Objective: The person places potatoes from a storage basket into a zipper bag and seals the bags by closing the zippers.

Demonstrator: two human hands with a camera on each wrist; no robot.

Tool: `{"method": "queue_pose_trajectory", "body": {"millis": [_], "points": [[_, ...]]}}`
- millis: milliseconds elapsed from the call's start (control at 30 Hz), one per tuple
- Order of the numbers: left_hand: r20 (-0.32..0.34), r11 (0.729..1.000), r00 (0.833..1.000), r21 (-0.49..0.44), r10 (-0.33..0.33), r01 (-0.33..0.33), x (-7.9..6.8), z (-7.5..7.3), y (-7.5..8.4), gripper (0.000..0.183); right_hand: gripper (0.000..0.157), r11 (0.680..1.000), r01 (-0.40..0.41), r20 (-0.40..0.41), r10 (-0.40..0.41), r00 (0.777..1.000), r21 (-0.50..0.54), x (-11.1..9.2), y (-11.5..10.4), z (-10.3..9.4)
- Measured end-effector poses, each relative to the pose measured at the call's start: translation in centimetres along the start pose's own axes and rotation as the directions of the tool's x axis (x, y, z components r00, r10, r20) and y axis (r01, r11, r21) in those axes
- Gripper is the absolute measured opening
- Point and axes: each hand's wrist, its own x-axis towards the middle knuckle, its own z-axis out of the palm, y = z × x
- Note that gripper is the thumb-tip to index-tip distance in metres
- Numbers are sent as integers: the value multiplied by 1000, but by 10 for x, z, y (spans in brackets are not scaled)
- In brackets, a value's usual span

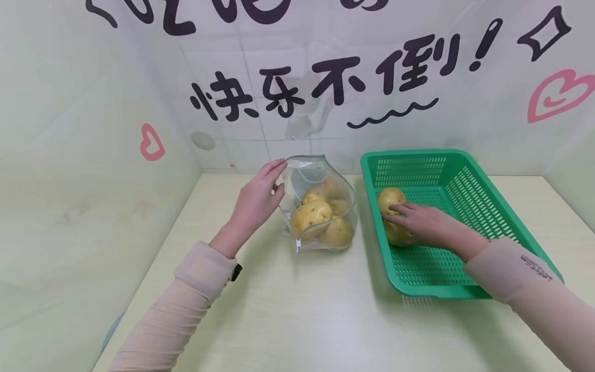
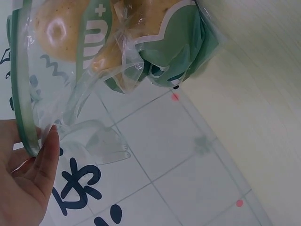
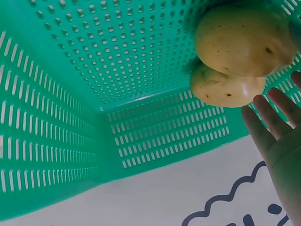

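My left hand (image 1: 253, 204) pinches the edge of a clear zip bag (image 2: 23, 84) between thumb and fingers. The bag stands on the table with its mouth spread wide, and a white slider (image 1: 298, 245) hangs at the front of its rim. Several potatoes (image 1: 312, 217) lie inside it. To the right, my right hand (image 1: 429, 225) reaches into a green plastic basket (image 1: 386, 258), over two potatoes (image 3: 242, 42) lying together by its left wall. In the right wrist view its fingers (image 3: 257, 123) are extended beside the potatoes, not curled round them.
The basket stands on a pale table (image 1: 297, 320), a short gap from the bag. Behind both rises a white sheet (image 1: 418, 124) printed with dark characters and pink hearts. More of this sheeting encloses the left side.
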Motion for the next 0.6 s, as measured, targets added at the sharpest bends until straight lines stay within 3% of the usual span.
{"method": "queue_pose_trajectory", "body": {"millis": [600], "points": [[12,1000,1000,-3,-12,12,1,0,1,46,64,990,10,54,-18,998,138,1,2,12]]}}
